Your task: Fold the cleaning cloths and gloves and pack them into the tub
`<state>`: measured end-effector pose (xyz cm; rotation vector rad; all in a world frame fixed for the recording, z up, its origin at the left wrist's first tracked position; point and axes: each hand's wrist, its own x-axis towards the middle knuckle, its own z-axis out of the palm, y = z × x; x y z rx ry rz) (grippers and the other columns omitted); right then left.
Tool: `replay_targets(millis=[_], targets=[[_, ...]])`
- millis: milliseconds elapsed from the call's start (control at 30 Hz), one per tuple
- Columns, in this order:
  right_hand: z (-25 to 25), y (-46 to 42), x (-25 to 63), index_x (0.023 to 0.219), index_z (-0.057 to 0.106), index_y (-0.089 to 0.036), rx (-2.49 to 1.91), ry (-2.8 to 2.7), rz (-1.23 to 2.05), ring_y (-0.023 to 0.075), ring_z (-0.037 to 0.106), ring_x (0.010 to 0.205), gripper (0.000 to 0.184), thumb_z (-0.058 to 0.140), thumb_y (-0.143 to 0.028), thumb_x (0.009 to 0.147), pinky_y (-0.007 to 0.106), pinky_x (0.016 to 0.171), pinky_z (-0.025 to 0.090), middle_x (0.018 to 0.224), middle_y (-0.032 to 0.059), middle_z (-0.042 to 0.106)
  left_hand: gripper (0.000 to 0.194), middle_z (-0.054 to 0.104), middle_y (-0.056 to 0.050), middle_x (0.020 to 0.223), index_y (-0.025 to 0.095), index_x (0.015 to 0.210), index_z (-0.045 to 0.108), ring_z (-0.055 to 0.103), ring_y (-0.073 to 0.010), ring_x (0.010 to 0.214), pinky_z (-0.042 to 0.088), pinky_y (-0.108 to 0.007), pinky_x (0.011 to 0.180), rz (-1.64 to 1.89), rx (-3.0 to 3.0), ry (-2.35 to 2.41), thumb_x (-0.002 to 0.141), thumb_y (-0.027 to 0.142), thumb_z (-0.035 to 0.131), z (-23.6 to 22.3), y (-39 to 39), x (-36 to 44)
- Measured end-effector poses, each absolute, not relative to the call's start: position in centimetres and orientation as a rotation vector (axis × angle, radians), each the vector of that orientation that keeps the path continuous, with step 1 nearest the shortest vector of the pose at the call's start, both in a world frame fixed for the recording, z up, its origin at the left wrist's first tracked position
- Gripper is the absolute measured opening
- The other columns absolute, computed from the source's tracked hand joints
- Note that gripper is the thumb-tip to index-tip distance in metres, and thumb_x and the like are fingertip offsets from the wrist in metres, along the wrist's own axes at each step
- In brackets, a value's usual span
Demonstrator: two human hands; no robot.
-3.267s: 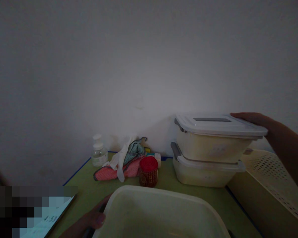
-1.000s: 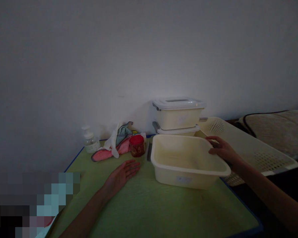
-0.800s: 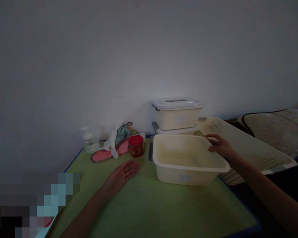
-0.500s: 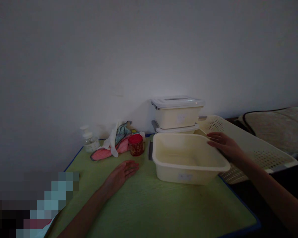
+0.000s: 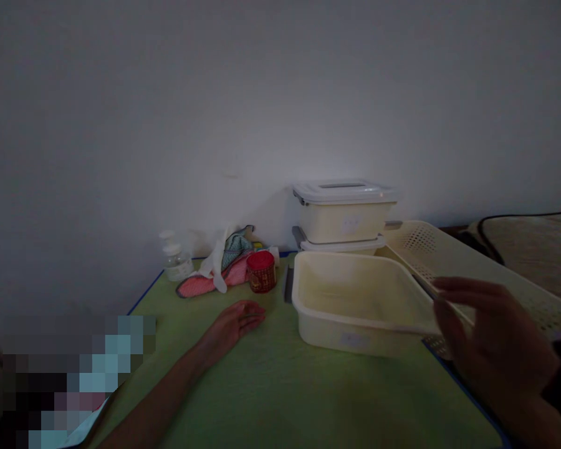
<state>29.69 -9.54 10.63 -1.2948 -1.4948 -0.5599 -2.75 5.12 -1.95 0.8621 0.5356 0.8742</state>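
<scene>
An open cream plastic box (image 5: 355,333) stands on the green table, with nothing visible inside it. My right hand (image 5: 500,330), slightly blurred, is raised at the box's near right corner with its fingers stretched out; whether it touches the rim I cannot tell. To the left of the box, my left hand (image 5: 238,321) hovers over or lies on the green tabletop (image 5: 280,393), empty, its fingers loosely extended. Just beyond that hand sits a red jar (image 5: 261,272) with a patterned side.
Behind the box, a lidded cream box (image 5: 343,221) is stacked on another lidded one. A perforated cream basket (image 5: 472,262) extends along the right. Pink and teal cloths (image 5: 236,252) and a clear pump bottle (image 5: 176,260) lie or stand at the back left, near the wall.
My right hand has pulled back from the box's far right side toward me and to the right. My left hand has barely moved. The view has shifted slightly.
</scene>
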Motion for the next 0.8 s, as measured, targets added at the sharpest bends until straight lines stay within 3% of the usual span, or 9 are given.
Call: replay_targets(millis=[67, 167, 267, 367, 800], targets=[[10.5, -9.5, 27.5, 0.091, 0.054, -0.030, -1.079, -1.842, -0.772, 0.0209, 0.064, 0.079, 0.022, 0.055, -0.013, 0.076, 0.037, 0.069, 0.052, 0.089, 0.0044, 0.066, 0.023, 0.069, -0.013, 0.097, 0.011, 0.089, 0.067, 0.062, -0.0240, 0.093, 0.036, -0.039, 0.095, 0.877, 0.860, 0.534, 0.075, 0.029, 0.067, -1.8, 5.0, -2.7], [10.2, -8.6, 25.4, 0.095, 0.057, -0.024, -1.132, -2.086, -0.770, 0.0214, 0.065, 0.076, 0.013, 0.050, -0.020, 0.084, 0.035, 0.066, 0.052, 0.087, 0.0071, 0.068, 0.021, 0.069, -0.013, 0.095, 0.010, 0.088, 0.067, 0.063, -0.0237, 0.091, 0.037, -0.039, 0.094, 0.884, 0.867, 0.533, 0.076, 0.028, 0.066, -1.7, 4.9, -2.7], [9.5, -7.8, 25.4, 0.084, 0.061, -0.019, -1.286, -2.136, -0.689, 0.0218, 0.065, 0.068, 0.025, 0.040, -0.031, 0.091, 0.035, 0.059, 0.051, 0.080, 0.0087, 0.068, 0.022, 0.069, -0.013, 0.096, 0.010, 0.089, 0.067, 0.063, -0.0241, 0.091, 0.037, -0.039, 0.094, 0.875, 0.877, 0.536, 0.076, 0.027, 0.066, -1.8, 5.0, -2.7], [8.7, -7.8, 26.6, 0.072, 0.060, -0.019, -1.347, -2.178, -0.651, 0.0193, 0.062, 0.059, 0.036, 0.035, -0.031, 0.094, 0.031, 0.053, 0.048, 0.069, 0.0065, 0.066, 0.021, 0.069, -0.013, 0.096, 0.010, 0.089, 0.067, 0.063, -0.0239, 0.092, 0.036, -0.040, 0.095, 0.868, 0.882, 0.532, 0.076, 0.027, 0.066, -1.9, 5.1, -2.8], [8.6, -7.9, 31.5, 0.084, 0.069, -0.018, -1.430, -2.201, -0.490, 0.0231, 0.066, 0.069, 0.041, 0.035, -0.039, 0.093, 0.035, 0.061, 0.052, 0.077, 0.0081, 0.070, 0.020, 0.070, -0.012, 0.094, 0.010, 0.088, 0.068, 0.063, -0.0228, 0.092, 0.039, -0.038, 0.094, 0.874, 0.899, 0.565, 0.074, 0.025, 0.066, -1.8, 4.9, -2.8]])
